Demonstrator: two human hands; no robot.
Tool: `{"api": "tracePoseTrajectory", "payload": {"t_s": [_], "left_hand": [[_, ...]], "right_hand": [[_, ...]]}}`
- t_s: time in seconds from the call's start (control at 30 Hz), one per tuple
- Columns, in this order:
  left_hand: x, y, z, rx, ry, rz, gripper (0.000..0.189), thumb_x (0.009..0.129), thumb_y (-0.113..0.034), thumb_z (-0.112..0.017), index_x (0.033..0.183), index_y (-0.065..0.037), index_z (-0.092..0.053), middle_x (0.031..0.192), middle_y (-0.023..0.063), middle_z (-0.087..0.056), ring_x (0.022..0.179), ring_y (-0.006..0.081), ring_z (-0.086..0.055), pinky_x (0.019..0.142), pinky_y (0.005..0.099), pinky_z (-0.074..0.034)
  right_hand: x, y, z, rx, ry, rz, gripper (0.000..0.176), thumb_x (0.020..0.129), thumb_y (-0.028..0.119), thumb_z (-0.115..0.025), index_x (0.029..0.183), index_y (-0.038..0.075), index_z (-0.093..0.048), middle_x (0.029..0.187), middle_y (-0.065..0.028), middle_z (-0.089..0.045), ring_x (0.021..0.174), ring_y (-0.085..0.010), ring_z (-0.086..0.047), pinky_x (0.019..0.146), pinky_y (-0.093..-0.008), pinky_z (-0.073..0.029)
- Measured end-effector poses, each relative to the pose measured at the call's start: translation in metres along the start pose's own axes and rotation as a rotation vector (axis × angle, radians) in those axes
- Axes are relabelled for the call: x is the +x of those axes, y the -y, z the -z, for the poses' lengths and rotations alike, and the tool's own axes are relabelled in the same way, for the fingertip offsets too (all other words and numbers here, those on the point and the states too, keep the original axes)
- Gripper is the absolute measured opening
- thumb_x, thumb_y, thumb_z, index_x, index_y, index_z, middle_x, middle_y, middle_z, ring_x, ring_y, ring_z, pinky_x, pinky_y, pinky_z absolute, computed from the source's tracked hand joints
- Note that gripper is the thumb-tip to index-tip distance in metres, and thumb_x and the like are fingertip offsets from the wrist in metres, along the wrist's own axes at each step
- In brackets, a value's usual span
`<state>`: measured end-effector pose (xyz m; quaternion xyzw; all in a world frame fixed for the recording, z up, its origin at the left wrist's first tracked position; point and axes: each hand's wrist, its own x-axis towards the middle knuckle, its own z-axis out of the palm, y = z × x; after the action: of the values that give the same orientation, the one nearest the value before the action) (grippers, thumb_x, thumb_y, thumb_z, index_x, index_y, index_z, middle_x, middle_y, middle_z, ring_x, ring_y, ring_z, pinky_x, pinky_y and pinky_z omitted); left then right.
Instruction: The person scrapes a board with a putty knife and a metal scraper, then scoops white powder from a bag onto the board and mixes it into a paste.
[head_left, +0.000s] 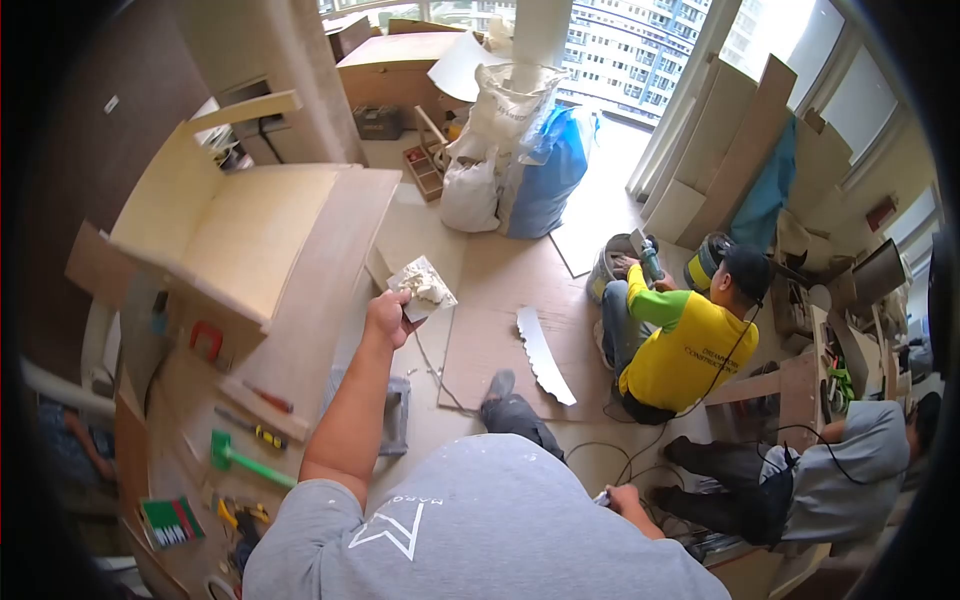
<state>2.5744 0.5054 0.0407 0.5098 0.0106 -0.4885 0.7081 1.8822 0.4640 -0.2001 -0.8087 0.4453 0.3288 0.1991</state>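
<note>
My left hand is stretched forward and closed on the near corner of a small square board. A lump of pale, off-white putty lies on top of that board. My right hand is low beside my body, its fingers closed round a thing of which only a small light-coloured end shows. Below and right of the board, a white strip with a jagged edge lies on a brown sheet on the floor.
At left, a workbench carries a green mallet, a screwdriver and other tools. Full sacks stand ahead. A person in a yellow shirt crouches at right with a power tool by a bucket. Cables cross the floor.
</note>
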Motion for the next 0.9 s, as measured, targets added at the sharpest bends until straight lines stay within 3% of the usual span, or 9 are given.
{"api": "tracePoseTrajectory", "payload": {"t_s": [0.1, 0.3, 0.4, 0.43, 0.47, 0.5, 0.57, 0.7, 0.9], "left_hand": [[0.076, -0.038, -0.045, 0.041, 0.009, 0.013, 0.029, 0.095, -0.013, -0.048, 0.123, -0.008, -0.054, 0.113, 0.0081, -0.065, 0.101, 0.0257, -0.066, 0.086, 0.0447, -0.055], [0.219, -0.103, -0.119, -0.023, 0.058, 0.063, 0.029, 0.095, -0.015, -0.049, 0.123, -0.010, -0.056, 0.115, 0.0066, -0.066, 0.101, 0.0233, -0.066, 0.087, 0.0401, -0.053], [0.273, -0.134, -0.171, -0.040, 0.051, 0.037, 0.029, 0.096, -0.016, -0.047, 0.123, -0.010, -0.056, 0.114, 0.0070, -0.066, 0.101, 0.0233, -0.066, 0.085, 0.0398, -0.053], [0.290, -0.146, -0.184, -0.028, 0.024, 0.039, 0.029, 0.096, -0.016, -0.047, 0.123, -0.011, -0.056, 0.114, 0.0071, -0.066, 0.100, 0.0233, -0.066, 0.085, 0.0396, -0.053], [0.328, -0.151, -0.186, -0.024, 0.018, 0.027, 0.029, 0.096, -0.014, -0.048, 0.124, -0.006, -0.054, 0.114, 0.0096, -0.065, 0.100, 0.0275, -0.066, 0.083, 0.0461, -0.055], [0.354, -0.162, -0.195, -0.046, 0.011, 0.025, 0.029, 0.096, -0.015, -0.049, 0.123, -0.007, -0.055, 0.114, 0.0094, -0.065, 0.100, 0.0271, -0.066, 0.082, 0.0457, -0.056], [0.407, -0.187, -0.226, -0.087, 0.015, 0.005, 0.028, 0.096, -0.016, -0.049, 0.123, -0.008, -0.055, 0.113, 0.0089, -0.066, 0.098, 0.0265, -0.067, 0.079, 0.0448, -0.056], [0.504, -0.232, -0.287, -0.026, -0.055, -0.018, 0.029, 0.096, -0.019, -0.049, 0.123, -0.010, -0.056, 0.114, 0.0086, -0.066, 0.097, 0.0265, -0.067, 0.079, 0.0453, -0.055], [0.689, -0.285, -0.366, -0.061, -0.023, -0.042, 0.026, 0.096, -0.019, -0.052, 0.119, -0.009, -0.058, 0.108, 0.0087, -0.065, 0.093, 0.0255, -0.067, 0.069, 0.0431, -0.060]], "right_hand": [[0.016, 0.036, 0.062, 0.451, 0.164, -0.231, 0.041, 0.090, 0.036, -0.052, 0.081, 0.001, -0.071, 0.083, -0.0198, -0.071, 0.065, -0.0276, -0.069, 0.064, -0.0404, -0.054], [0.122, 0.079, 0.216, 0.932, 0.044, -0.515, 0.026, 0.081, 0.023, -0.068, 0.079, -0.002, -0.069, 0.077, -0.0191, -0.070, 0.060, -0.0231, -0.067, 0.059, -0.0381, -0.053], [0.208, 0.071, 0.263, 0.931, -0.101, -0.473, 0.030, 0.082, 0.027, -0.065, 0.079, -0.002, -0.068, 0.080, -0.0212, -0.070, 0.072, -0.0273, -0.069, 0.066, -0.0409, -0.054], [0.272, 0.028, 0.230, 0.619, -0.194, -0.132, 0.033, 0.082, 0.031, -0.064, 0.081, -0.002, -0.070, 0.085, -0.0232, -0.069, 0.084, -0.0312, -0.070, 0.073, -0.0438, -0.053], [0.264, 0.043, 0.294, 0.246, -0.324, 0.014, 0.035, 0.084, 0.032, -0.062, 0.082, 0.000, -0.073, 0.087, -0.0232, -0.069, 0.088, -0.0332, -0.069, 0.075, -0.0455, -0.051], [0.273, 0.053, 0.326, 0.764, -0.387, -0.304, 0.034, 0.086, 0.032, -0.062, 0.081, 0.001, -0.075, 0.081, -0.0213, -0.070, 0.082, -0.0314, -0.070, 0.072, -0.0436, -0.051], [0.274, 0.072, 0.409, 0.919, -0.454, -0.325, 0.033, 0.086, 0.031, -0.063, 0.083, 0.000, -0.076, 0.074, -0.0171, -0.070, 0.068, -0.0239, -0.067, 0.063, -0.0390, -0.049], [0.308, 0.069, 0.449, 0.956, -0.636, -0.359, 0.033, 0.087, 0.029, -0.066, 0.077, -0.001, -0.075, 0.066, -0.0104, -0.067, 0.061, -0.0174, -0.061, 0.058, -0.0360, -0.047], [0.335, 0.072, 0.409, 0.800, -0.450, -0.611, 0.033, 0.076, 0.026, -0.071, 0.089, -0.004, -0.067, 0.085, -0.0209, -0.068, 0.079, -0.0317, -0.065, 0.074, -0.0440, -0.049]]}}
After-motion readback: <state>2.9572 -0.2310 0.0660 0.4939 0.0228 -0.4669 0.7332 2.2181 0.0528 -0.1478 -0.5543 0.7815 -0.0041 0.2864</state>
